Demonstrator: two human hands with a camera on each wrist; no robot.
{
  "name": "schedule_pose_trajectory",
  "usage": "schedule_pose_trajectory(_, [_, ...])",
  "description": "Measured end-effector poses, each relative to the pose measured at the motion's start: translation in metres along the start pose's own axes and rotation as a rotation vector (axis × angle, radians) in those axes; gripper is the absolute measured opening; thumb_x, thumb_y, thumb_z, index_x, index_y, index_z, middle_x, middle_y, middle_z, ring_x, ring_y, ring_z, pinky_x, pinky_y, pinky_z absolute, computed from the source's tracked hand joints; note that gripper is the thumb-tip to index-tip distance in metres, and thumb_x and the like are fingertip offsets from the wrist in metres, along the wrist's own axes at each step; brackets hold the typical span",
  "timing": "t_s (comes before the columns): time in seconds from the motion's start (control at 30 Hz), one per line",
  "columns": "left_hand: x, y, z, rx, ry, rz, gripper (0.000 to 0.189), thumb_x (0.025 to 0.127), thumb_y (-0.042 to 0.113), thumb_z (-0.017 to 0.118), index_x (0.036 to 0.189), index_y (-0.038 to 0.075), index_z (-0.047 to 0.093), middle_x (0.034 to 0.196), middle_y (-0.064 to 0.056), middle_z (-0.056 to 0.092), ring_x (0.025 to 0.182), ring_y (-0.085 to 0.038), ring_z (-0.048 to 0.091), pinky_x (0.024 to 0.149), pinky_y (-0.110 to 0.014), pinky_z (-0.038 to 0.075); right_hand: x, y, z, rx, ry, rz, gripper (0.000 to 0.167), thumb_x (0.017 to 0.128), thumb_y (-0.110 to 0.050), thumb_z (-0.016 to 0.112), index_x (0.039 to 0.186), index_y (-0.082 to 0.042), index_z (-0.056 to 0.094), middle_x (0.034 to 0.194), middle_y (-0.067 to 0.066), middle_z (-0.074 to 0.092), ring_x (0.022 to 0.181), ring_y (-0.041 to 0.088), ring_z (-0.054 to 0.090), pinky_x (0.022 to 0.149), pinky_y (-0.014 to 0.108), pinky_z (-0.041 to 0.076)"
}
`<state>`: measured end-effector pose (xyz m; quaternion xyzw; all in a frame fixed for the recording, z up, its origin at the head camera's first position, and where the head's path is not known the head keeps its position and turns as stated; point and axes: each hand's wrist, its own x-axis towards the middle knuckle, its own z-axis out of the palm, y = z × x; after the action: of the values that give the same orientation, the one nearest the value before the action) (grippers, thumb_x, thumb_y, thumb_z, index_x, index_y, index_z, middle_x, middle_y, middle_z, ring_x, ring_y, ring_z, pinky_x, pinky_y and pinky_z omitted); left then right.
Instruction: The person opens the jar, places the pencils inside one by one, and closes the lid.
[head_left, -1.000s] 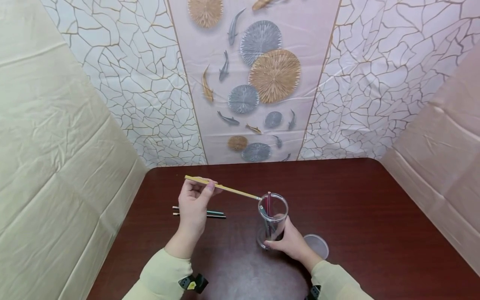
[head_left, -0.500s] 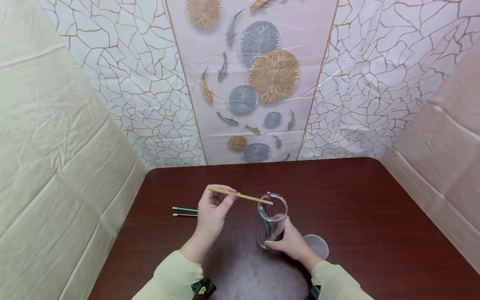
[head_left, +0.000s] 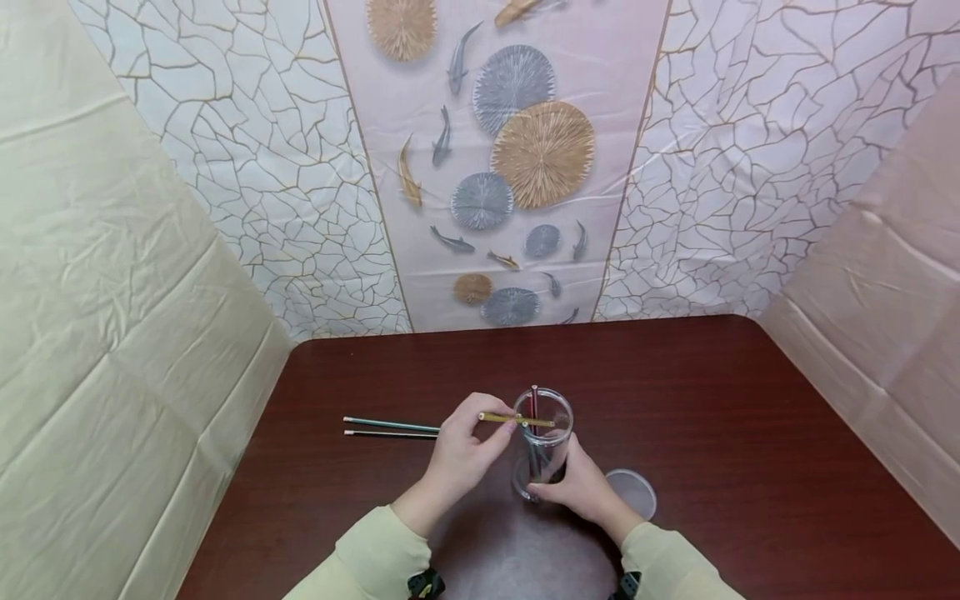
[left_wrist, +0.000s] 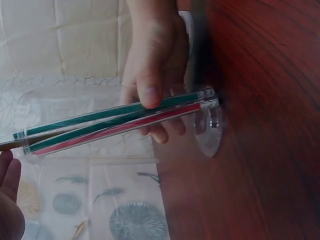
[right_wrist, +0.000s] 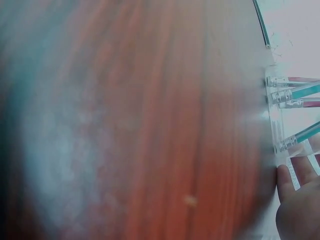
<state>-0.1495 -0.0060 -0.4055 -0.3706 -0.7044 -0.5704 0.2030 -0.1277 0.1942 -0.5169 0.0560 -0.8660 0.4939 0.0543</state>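
Observation:
My left hand (head_left: pixel 465 454) pinches a yellow pencil (head_left: pixel 495 417) between thumb and fingers. The pencil's far end is inside the mouth of a clear cylindrical jar (head_left: pixel 553 450), which stands upright on the table. Around the jar's lower part, my right hand (head_left: pixel 581 487) grips it from the right. Inside, green pencils (left_wrist: pixel 95 118) and a red pencil (left_wrist: pixel 120 128) lean together, as the left wrist view shows. Metal-ferruled pencil ends (right_wrist: pixel 287 145) rest at the jar's bottom in the right wrist view. Part of the right fingers is hidden behind the jar.
Left of the jar, a teal pencil (head_left: pixel 390 423) and a black pencil (head_left: pixel 390 434) lie side by side on the brown table (head_left: pixel 712 400). A round translucent lid (head_left: pixel 633 494) lies beside the right wrist. Fabric walls surround the table.
My left hand has moved right and toward me with the yellow pencil, whose end has gone from the jar's rim into its mouth. The right hand and jar have stayed put.

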Motion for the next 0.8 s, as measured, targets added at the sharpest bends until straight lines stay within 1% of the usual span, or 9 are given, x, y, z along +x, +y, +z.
schedule_pose_trajectory(0.03, [0.0,-0.001,0.001,0.022,-0.006,0.031,0.024,0.077,-0.007,0.071,0.094,0.007,0.061,0.091,-0.006,0.063,0.085,-0.018,0.062,0.075,-0.027,0.051,0.0,0.0,0.0,0.002,0.0,-0.001,0.086,0.059,-0.027,0.088,0.127,-0.006,0.04,0.095,-0.001,0.06,0.095,0.015,0.056,0.088,0.036,0.043])
schedule_pose_trajectory(0.07, [0.0,-0.002,0.001,0.04,-0.011,0.065,0.024,0.077,-0.005,0.072,0.094,0.008,0.062,0.091,-0.005,0.063,0.085,-0.017,0.061,0.075,-0.027,0.05,0.0,0.0,0.0,0.004,0.004,-0.004,0.087,0.059,-0.027,0.089,0.127,-0.006,0.04,0.099,0.0,0.06,0.097,0.016,0.056,0.089,0.036,0.043])
schedule_pose_trajectory(0.17, [0.0,-0.004,0.002,0.047,-0.029,0.138,0.022,0.077,-0.004,0.071,0.094,0.008,0.063,0.091,-0.004,0.062,0.086,-0.016,0.06,0.073,-0.029,0.051,0.0,0.0,0.0,0.005,0.01,-0.008,0.089,0.059,-0.028,0.089,0.129,-0.005,0.039,0.111,0.005,0.06,0.101,0.017,0.055,0.09,0.037,0.043])
schedule_pose_trajectory(0.27, [0.001,-0.005,0.003,0.042,-0.037,0.175,0.019,0.079,-0.003,0.07,0.093,0.008,0.064,0.091,-0.004,0.062,0.085,-0.016,0.06,0.071,-0.027,0.051,0.0,0.001,0.0,0.01,0.008,-0.008,0.091,0.059,-0.03,0.089,0.13,-0.005,0.038,0.118,0.009,0.058,0.105,0.018,0.054,0.091,0.038,0.042])
schedule_pose_trajectory(0.33, [0.001,-0.006,0.003,0.045,-0.035,0.197,0.014,0.081,0.0,0.068,0.092,0.008,0.064,0.091,-0.004,0.062,0.086,-0.017,0.059,0.072,-0.026,0.051,0.0,0.002,0.0,0.015,0.005,-0.005,0.091,0.059,-0.03,0.089,0.131,-0.006,0.038,0.119,0.009,0.058,0.105,0.018,0.054,0.091,0.037,0.042])
schedule_pose_trajectory(0.5, [0.003,-0.008,0.005,0.114,-0.028,0.237,0.009,0.082,0.005,0.068,0.089,0.008,0.065,0.094,-0.003,0.061,0.091,-0.019,0.056,0.079,-0.026,0.048,0.0,0.002,0.0,0.023,0.004,-0.007,0.092,0.06,-0.029,0.089,0.132,-0.003,0.037,0.119,0.01,0.057,0.106,0.019,0.054,0.093,0.04,0.041])
schedule_pose_trajectory(0.63, [0.004,-0.01,0.007,0.18,-0.029,0.242,0.01,0.079,0.005,0.073,0.086,0.008,0.066,0.097,-0.002,0.06,0.093,-0.019,0.054,0.081,-0.027,0.046,0.0,0.003,0.0,0.024,0.003,-0.02,0.095,0.06,-0.029,0.088,0.133,0.001,0.036,0.123,0.011,0.056,0.111,0.02,0.052,0.096,0.043,0.039])
schedule_pose_trajectory(0.8, [0.004,-0.012,0.01,0.24,-0.044,0.24,0.013,0.077,0.009,0.076,0.086,0.01,0.067,0.101,-0.003,0.058,0.096,-0.02,0.051,0.081,-0.028,0.045,0.0,0.003,0.0,0.024,0.002,-0.025,0.094,0.06,-0.03,0.088,0.133,0.001,0.036,0.122,0.01,0.057,0.112,0.02,0.052,0.096,0.043,0.038])
